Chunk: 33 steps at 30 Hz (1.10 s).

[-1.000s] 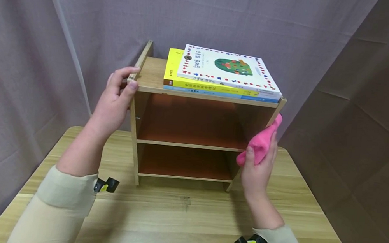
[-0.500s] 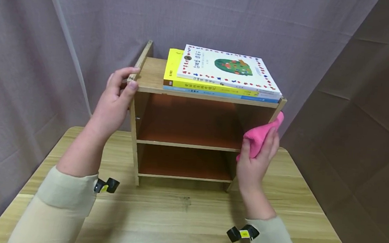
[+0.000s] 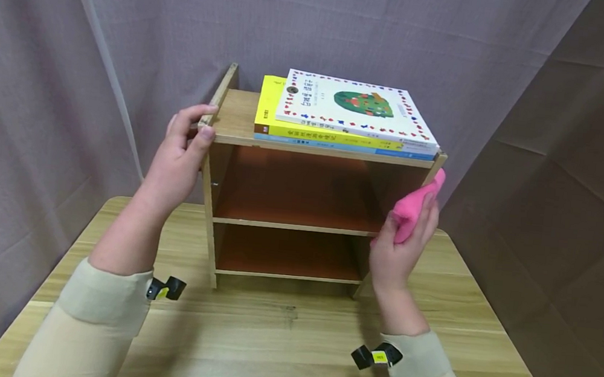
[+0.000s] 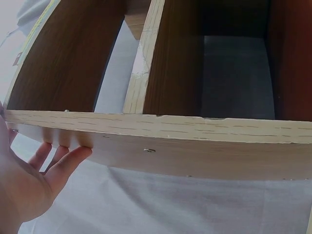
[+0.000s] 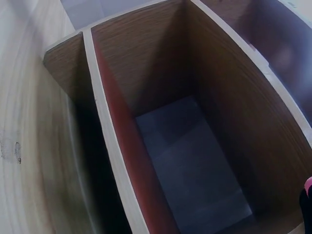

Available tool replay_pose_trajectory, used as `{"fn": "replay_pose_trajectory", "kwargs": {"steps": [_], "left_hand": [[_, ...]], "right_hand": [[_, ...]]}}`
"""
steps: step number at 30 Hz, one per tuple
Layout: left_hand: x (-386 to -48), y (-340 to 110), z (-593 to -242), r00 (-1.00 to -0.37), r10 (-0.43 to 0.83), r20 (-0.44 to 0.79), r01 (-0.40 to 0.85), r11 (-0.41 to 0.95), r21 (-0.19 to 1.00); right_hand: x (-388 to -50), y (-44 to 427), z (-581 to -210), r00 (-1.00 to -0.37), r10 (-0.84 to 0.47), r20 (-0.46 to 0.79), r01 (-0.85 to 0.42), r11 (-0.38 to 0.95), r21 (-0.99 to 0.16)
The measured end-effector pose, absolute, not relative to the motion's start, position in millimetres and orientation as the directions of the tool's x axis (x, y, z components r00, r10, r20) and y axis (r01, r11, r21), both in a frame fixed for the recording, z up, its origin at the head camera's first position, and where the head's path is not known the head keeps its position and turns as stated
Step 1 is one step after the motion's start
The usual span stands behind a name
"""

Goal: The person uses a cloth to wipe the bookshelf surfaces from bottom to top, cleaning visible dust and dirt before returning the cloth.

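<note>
A small wooden bookshelf (image 3: 298, 227) stands on the table, its open shelves facing me. My left hand (image 3: 176, 155) holds the upper front corner of its left side panel. In the left wrist view, fingertips of the left hand (image 4: 29, 183) touch the panel's outer face. My right hand (image 3: 399, 258) grips a crumpled pink cloth (image 3: 411, 211) against the right side panel, near its front edge. Only a bit of pink cloth (image 5: 309, 184) shows in the right wrist view; the right hand's fingers are hidden there.
Several books (image 3: 359, 106) lie stacked on the top board, a white one uppermost over yellow and blue ones. The wooden table (image 3: 265, 343) extends in front of the bookshelf. Grey curtain (image 3: 350, 23) hangs behind and along the sides.
My right hand has moved up and slightly left with the pink cloth along the right panel, and the cloth's folds have shifted. My left hand and the books stay put.
</note>
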<state>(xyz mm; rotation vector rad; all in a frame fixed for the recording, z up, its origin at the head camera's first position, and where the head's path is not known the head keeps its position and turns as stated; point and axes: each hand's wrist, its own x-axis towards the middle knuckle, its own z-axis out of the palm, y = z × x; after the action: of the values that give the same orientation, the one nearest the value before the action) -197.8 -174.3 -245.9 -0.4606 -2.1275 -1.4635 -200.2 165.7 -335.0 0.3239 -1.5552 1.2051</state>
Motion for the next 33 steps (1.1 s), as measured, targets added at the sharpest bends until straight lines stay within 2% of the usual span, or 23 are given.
{"fn": "replay_pose_trajectory", "kwargs": {"steps": [6,12,15,19,24,29,33], "left_hand": [[-197,-174,-246,-0.814,-0.009,0.581,0.538,0.365,0.760],[-198,-174,-246,-0.816,-0.007,0.579,0.539,0.356,0.764],[-197,-174,-246,-0.817,-0.004,0.577,0.537,0.361,0.762],[-197,-174,-246,-0.812,-0.006,0.583,0.543,0.358,0.760],[-199,-173,-247,-0.809,-0.005,0.588,0.549,0.351,0.759],[-199,-173,-247,-0.808,-0.007,0.589,0.548,0.360,0.756],[-199,-174,-247,-0.803,-0.012,0.596,0.552,0.363,0.751]], "right_hand": [[-196,159,-319,-0.338,0.386,0.858,-0.760,0.426,-0.491],[-200,156,-301,-0.278,0.389,0.878,-0.849,0.329,-0.414],[-200,155,-293,-0.264,0.380,0.887,-0.861,0.321,-0.394],[-197,151,-286,-0.250,0.377,0.892,-0.845,0.364,-0.391],[-211,155,-292,-0.178,0.380,0.908,-0.823,0.449,-0.349],[-218,157,-296,-0.090,0.304,0.948,-0.758,0.596,-0.263],[-218,154,-296,-0.066,0.221,0.973,-0.716,0.669,-0.200]]}}
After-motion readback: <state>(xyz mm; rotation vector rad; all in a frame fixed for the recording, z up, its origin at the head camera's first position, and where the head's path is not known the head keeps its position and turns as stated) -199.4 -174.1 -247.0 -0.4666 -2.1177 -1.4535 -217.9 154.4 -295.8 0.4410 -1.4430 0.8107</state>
